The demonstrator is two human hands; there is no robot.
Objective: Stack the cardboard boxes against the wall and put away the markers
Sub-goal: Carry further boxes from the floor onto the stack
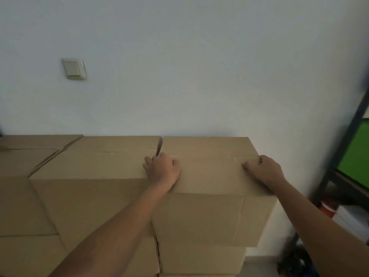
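- the wall (199, 66) is rising just beyond both hands, and the stack of cardboard boxes (89, 196) is spreading to the left of the grip and below it, several rows deep.
- the top right box (209, 212) is sitting under both palms, its far edge looking close to the wall and its near face overhanging the box beneath it a little on the right; this is the box being seated.
- the neighbouring box (95, 162) is lying just left of the left hand, with a narrow gap between the two tops.
- the left hand (162, 169) is resting on the box's left top edge, fingers curled over into that gap, gripping the edge.
- the right hand (263, 169) is pressing on the right top edge, fingers bent down over the side; how firmly it is gripping i cannot tell.
- to do it well, i judge both hands should be pushing evenly away from the body so the box is sliding square to the wall, then nudging left to close the gap without trapping the left fingers.
- a dark shelf frame (339, 148) is standing well right of the right hand.
- no markers are showing anywhere near the grip.
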